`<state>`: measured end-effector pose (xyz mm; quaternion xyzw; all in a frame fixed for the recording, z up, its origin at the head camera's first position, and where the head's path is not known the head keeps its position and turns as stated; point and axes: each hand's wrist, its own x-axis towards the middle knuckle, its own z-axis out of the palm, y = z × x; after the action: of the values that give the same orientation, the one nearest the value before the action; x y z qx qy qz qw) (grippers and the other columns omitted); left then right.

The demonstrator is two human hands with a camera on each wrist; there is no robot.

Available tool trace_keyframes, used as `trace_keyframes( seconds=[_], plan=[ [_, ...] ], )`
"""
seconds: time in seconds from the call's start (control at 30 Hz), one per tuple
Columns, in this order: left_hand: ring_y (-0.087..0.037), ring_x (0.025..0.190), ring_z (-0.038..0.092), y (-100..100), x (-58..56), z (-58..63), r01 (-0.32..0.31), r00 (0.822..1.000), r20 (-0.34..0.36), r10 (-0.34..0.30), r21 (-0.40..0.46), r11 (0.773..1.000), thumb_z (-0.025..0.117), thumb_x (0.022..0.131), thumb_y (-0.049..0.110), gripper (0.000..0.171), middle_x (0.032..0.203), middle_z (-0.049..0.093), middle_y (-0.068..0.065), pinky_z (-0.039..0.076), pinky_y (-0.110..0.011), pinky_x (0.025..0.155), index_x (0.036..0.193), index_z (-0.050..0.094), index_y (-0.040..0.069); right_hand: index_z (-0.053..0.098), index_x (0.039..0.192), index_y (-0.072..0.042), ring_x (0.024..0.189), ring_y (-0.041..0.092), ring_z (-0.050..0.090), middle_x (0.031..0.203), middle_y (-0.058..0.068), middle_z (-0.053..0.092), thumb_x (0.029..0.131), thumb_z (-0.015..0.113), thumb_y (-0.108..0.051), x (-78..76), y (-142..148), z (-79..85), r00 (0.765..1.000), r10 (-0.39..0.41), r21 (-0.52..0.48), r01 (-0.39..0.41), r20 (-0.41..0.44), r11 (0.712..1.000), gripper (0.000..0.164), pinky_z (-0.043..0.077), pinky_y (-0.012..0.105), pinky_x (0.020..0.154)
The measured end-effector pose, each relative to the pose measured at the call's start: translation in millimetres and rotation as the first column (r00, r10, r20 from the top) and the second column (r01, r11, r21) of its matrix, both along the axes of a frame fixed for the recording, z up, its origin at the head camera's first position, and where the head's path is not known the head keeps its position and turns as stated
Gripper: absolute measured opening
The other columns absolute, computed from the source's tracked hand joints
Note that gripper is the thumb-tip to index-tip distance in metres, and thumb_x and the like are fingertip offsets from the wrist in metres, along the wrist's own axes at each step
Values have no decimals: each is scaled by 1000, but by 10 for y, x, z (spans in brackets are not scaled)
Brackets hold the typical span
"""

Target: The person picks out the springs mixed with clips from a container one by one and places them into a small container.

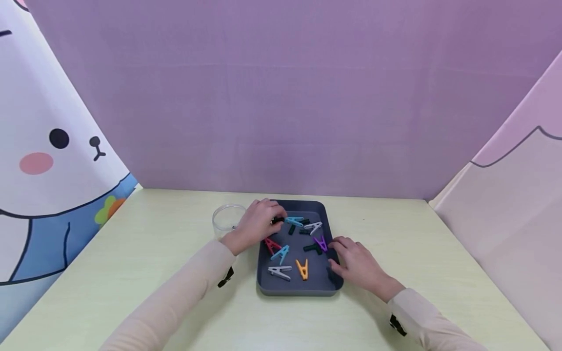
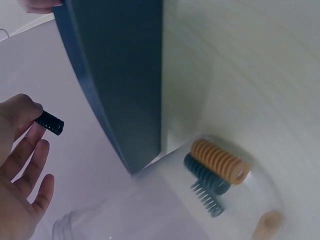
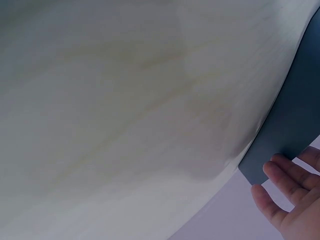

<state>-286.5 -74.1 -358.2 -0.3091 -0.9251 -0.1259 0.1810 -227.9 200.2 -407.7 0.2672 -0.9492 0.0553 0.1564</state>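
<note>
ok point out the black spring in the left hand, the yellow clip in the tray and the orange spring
Black spring (image 2: 49, 123): left wrist view, middle of its side
Yellow clip (image 1: 304, 274): head view, where its arms meet
Orange spring (image 2: 218, 161): left wrist view, middle of its coils

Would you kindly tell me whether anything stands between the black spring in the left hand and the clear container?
I see only the tray's left wall between the black spring, pinched by the left hand, and the clear container. The spring appears held above that wall; the hand hides part of the way.
</note>
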Motion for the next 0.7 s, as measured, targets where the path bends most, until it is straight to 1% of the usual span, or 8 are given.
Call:
trace_keyframes(
  seconds=[0.07,0.33,0.53,0.7],
  plan=[
    [-13,87,56,-14,3,38,3,1000,-20,-3,10,1000,67,81,25,15,94,65,7,44,-33,78,95,68,21,62,106,-6,100,22,57,110,9,60,79,66,-31,-2,2,-2,1000,2,2,-2,-3,1000,37,48,39,80],
    [-15,91,58,-111,45,186,-5,1000,-19,6,69,998,67,81,23,15,94,66,5,44,-36,81,96,68,18,62,106,-6,99,22,57,110,9,60,78,67,-31,-8,0,-14,1000,2,0,-2,-3,1000,37,48,39,80],
    [-15,91,59,-269,50,235,-19,998,-50,24,104,994,68,79,20,16,95,66,5,44,-36,80,95,68,17,62,106,-6,100,22,57,110,9,60,79,67,-31,-9,-6,-14,1000,0,0,0,0,1000,37,48,39,79],
    [-17,91,60,-413,57,263,-45,998,-38,50,124,991,69,78,17,18,95,67,2,44,-40,84,95,68,15,62,106,-6,100,22,57,111,10,60,79,66,-31,-11,-7,-13,1000,-1,4,1,3,1000,37,48,39,80]
  ],
)
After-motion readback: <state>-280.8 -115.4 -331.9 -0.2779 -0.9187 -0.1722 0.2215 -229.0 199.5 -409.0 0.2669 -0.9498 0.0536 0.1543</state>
